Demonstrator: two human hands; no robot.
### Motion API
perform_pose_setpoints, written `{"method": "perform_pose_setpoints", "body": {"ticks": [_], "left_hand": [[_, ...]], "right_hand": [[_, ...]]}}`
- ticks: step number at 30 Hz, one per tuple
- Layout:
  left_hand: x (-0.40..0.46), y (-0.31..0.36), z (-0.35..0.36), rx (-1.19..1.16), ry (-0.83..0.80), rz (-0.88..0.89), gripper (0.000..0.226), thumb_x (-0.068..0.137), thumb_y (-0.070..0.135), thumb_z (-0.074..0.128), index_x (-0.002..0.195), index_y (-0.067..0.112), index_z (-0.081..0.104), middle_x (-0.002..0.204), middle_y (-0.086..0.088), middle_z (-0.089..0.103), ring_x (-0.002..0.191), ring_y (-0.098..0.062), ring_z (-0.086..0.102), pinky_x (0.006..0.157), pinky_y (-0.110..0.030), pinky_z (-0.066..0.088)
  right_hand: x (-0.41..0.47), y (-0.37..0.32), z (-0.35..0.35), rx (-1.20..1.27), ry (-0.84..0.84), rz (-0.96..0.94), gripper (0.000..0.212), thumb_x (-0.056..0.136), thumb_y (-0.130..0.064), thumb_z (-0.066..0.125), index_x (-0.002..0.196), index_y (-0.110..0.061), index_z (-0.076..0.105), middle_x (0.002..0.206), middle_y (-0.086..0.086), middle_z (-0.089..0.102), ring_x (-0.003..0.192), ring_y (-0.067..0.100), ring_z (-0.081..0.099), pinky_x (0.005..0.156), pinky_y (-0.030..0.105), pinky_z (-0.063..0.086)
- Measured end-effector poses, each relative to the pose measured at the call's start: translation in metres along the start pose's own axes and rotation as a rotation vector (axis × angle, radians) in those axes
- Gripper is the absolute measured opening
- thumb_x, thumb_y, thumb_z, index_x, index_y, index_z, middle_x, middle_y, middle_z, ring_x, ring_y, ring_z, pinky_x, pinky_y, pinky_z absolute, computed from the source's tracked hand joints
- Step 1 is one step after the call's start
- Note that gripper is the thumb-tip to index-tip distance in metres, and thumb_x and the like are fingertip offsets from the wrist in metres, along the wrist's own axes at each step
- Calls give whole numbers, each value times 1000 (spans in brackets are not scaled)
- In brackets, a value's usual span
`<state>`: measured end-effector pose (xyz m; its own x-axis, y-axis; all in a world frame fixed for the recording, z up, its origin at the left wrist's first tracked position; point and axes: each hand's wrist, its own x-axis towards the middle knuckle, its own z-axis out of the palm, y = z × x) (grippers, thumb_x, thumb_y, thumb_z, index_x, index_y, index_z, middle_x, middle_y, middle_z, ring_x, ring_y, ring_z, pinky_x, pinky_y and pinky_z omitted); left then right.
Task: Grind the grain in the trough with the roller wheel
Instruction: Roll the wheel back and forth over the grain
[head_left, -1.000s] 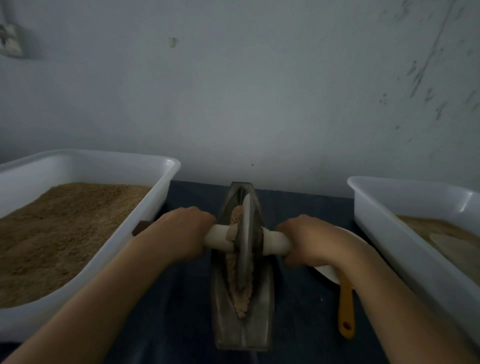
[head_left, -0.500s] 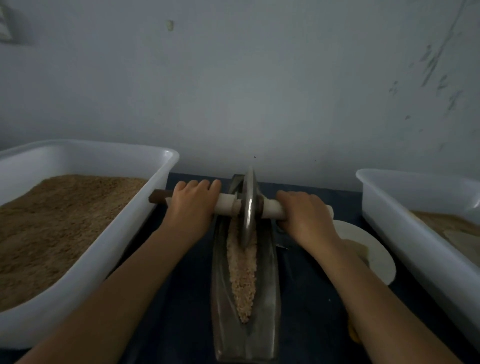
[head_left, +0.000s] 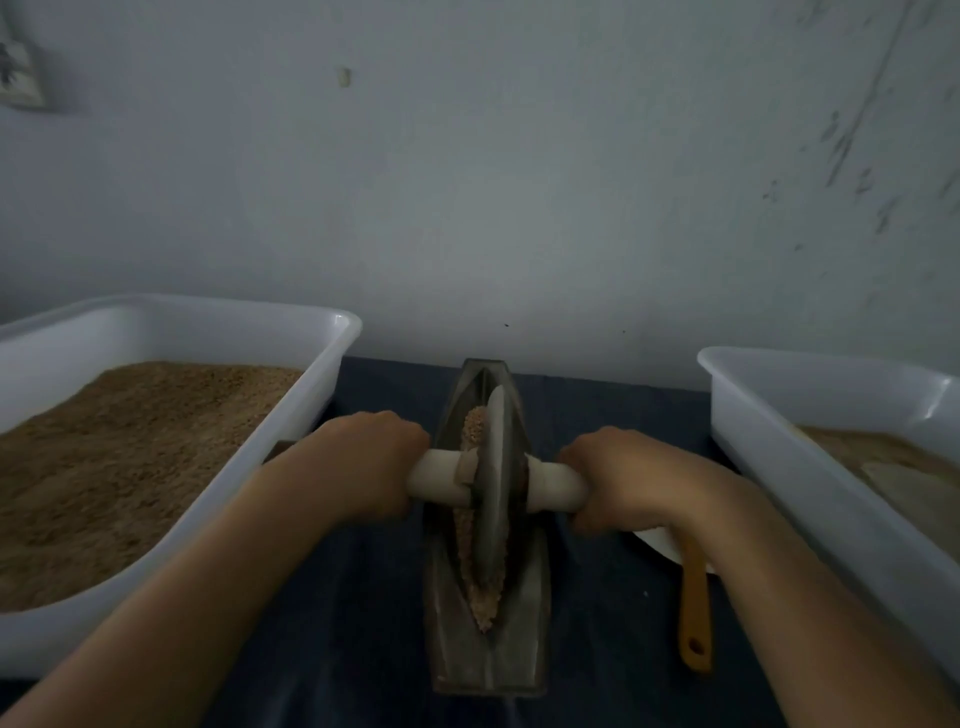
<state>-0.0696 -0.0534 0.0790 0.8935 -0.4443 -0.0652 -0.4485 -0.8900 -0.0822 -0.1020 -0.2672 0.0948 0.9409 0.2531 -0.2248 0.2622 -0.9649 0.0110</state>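
Trough (head_left: 488, 639): lying on the worktop, long axis running 12 to 6. Roller wheel (head_left: 493, 488): standing mid-trough in the grain (head_left: 485, 597), axle crossing 9 to 3. Left hand (head_left: 363, 462) and right hand (head_left: 628, 478): fingers clenching the axle ends, equally near. Judged next stroke: rolling along the 12–6 line.

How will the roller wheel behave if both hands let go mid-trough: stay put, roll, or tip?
Likely tips: the roller wheel is a thin disc standing on edge in the narrow trough, steadied only by the left hand and right hand on its axle. It could also roll along the curved groove. It looks metal, probably heavy for its size, so the grain would hardly brake it.
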Motion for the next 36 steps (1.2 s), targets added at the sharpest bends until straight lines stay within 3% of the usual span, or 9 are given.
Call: {"method": "perform_pose_setpoints", "body": {"ticks": [4,7,10,14,19,22,26,31,36], "left_hand": [[-1,1,-6,1,-80,8,37,82,31,66,115,24,53,114,4,58,103,-12,56,89,-26,43],[6,0,-2,-40,-34,-21,34,81,27,66,113,24,54,113,3,60,102,-13,57,92,-31,45],[19,-2,6,-51,92,-68,29,83,26,63,109,24,50,111,2,58,100,-16,57,86,-30,43],[39,-5,18,57,350,-85,24,86,27,59,103,22,45,108,1,59,99,-18,56,85,-30,38],[55,-6,28,68,582,-91,29,83,27,62,104,21,44,108,2,57,99,-17,52,87,-30,34],[56,-5,30,30,633,-92,29,83,27,62,105,20,46,108,0,57,99,-18,51,87,-30,33],[49,-6,29,48,523,-98,25,85,30,60,104,22,44,108,2,58,99,-16,54,90,-29,36],[31,-4,15,33,258,-71,28,86,30,60,109,23,46,111,2,58,101,-16,56,90,-31,40],[13,1,0,-9,16,-44,37,83,28,65,116,23,51,115,2,58,104,-14,56,92,-30,44]], "right_hand": [[0,2,0,15,-26,-5,25,78,-24,67,102,-19,60,87,-2,57,79,11,53,54,17,37],[9,3,4,2,41,21,25,81,-24,65,104,-19,60,95,-1,61,81,13,55,56,21,40],[23,9,11,-29,220,50,20,82,-27,62,101,-22,58,101,0,62,86,17,58,58,25,38],[45,18,20,-46,411,83,12,82,-22,57,87,-26,46,96,-1,62,72,15,47,48,24,23],[67,27,34,-84,686,68,14,80,-21,59,90,-18,50,94,2,60,88,23,55,63,30,23],[71,27,35,-98,731,71,14,82,-21,59,92,-16,50,94,4,60,89,25,55,63,30,21],[61,23,34,-103,669,63,12,83,-22,57,93,-18,50,95,2,60,87,21,54,62,29,22],[37,16,27,-49,430,71,16,82,-26,58,85,-25,42,93,0,60,73,17,46,52,27,24],[14,7,10,-6,151,17,21,81,-26,64,100,-21,57,97,1,60,86,18,57,63,26,39]]}}
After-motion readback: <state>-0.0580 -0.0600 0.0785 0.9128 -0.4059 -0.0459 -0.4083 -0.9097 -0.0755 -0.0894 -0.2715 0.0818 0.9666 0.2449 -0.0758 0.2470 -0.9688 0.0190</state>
